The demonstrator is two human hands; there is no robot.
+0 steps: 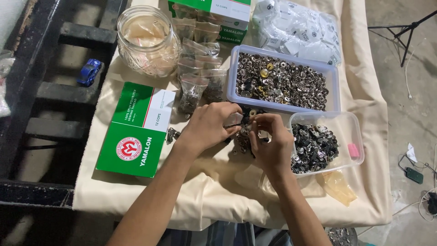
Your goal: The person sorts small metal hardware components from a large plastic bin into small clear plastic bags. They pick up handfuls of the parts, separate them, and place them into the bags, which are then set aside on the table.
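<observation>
I have only one view, from the camera on the person's head. It looks steeply down toward 12 o'clock at the cloth-covered table, quite near. The forearms enter from 6 o'clock, and the concrete floor shows at 3 o'clock.

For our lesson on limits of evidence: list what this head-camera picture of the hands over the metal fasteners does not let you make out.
- What the fingers pinch: hidden by the left hand and right hand.
- Single pieces in the large tub: too small.
- Contents of the glass jar: blurred behind patterned glass.
- The upper green box: cut off by the top edge.
</observation>
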